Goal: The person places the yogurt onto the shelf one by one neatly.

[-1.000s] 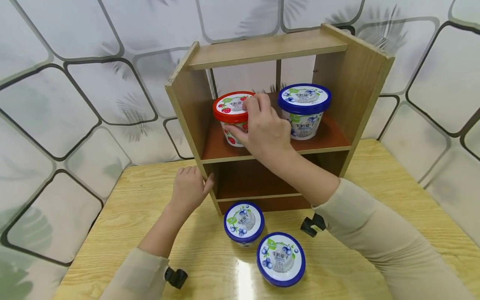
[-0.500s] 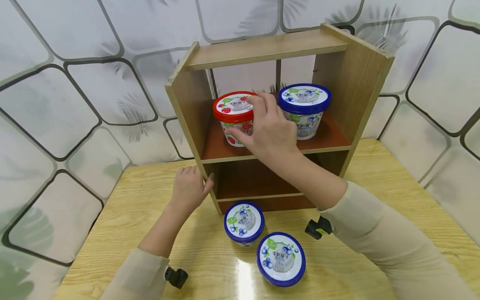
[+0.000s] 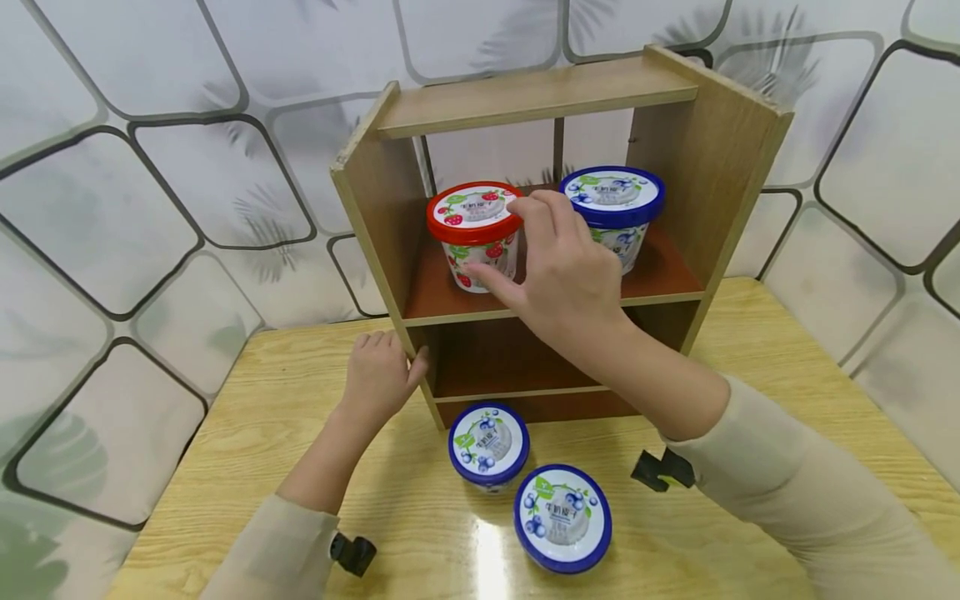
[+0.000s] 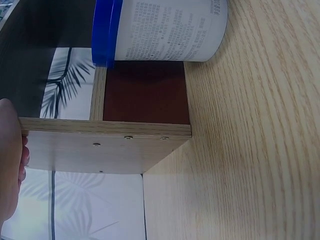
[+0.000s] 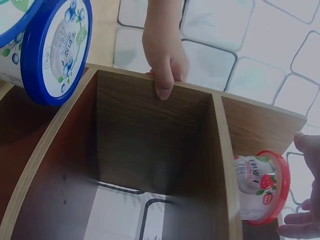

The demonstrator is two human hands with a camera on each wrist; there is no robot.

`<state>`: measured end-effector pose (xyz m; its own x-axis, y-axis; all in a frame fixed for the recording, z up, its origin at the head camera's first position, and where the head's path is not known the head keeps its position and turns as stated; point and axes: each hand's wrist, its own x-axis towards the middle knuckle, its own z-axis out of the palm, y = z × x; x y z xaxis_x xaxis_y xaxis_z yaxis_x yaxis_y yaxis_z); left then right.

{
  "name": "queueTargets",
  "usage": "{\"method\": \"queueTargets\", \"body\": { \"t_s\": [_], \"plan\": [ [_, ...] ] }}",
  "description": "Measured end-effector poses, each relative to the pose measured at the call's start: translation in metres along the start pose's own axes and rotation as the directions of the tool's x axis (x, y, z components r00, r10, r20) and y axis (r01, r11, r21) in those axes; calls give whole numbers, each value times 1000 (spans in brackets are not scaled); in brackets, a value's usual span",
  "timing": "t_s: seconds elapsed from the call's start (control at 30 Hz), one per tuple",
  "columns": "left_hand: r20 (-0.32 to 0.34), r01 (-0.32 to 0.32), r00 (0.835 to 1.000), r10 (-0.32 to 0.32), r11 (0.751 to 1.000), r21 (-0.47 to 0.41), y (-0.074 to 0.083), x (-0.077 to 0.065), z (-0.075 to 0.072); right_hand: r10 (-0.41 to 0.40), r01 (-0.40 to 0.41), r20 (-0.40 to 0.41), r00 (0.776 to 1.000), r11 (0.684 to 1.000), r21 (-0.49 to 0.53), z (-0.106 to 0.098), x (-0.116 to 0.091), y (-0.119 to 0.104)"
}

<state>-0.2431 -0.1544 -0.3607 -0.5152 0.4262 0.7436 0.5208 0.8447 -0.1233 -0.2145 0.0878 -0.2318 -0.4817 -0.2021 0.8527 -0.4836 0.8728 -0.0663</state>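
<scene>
My right hand hovers on the upper level of a small wooden shelf unit, thumb and fingers spread apart. Just left of it stands a red-lidded tub with strawberries; in the right wrist view a gap shows between that strawberry tub and the hand. Partly behind the hand, a blue-lidded blueberry tub shares the level. My left hand grips the unit's left side panel, with the thumb over its front edge in the right wrist view.
Two more blue-lidded tubs, one near the unit's base and one closer to me, stand on the wooden table. A lower compartment lies under the upper level. A patterned wall backs the table.
My right hand has drawn off the strawberry tub and moved right, its fingers leaving the red lid. That tub stays in place. My left hand has not moved.
</scene>
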Motion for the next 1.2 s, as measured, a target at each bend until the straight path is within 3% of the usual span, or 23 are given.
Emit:
{"method": "queueTargets", "body": {
  "t_s": [0.33,0.6,0.77,1.03,1.2],
  "plan": [
    [7,-3,1000,3,1000,0,0,0,1,-96,98,-58,994,995,35,-15,-9,-3],
    [11,10,1000,-10,1000,2,-1,-1,0,-206,207,-67,976,978,-1,-22,-21,-5],
    [-10,-3,1000,3,1000,9,-2,0,1,-264,265,-84,961,964,10,-26,-31,-4],
    [2,5,1000,-5,1000,4,-1,-1,2,-347,371,-179,920,920,124,-30,-46,4],
    [1,8,1000,-8,1000,3,0,-1,2,-377,407,-189,907,901,154,-32,-55,10]
  ]
}}
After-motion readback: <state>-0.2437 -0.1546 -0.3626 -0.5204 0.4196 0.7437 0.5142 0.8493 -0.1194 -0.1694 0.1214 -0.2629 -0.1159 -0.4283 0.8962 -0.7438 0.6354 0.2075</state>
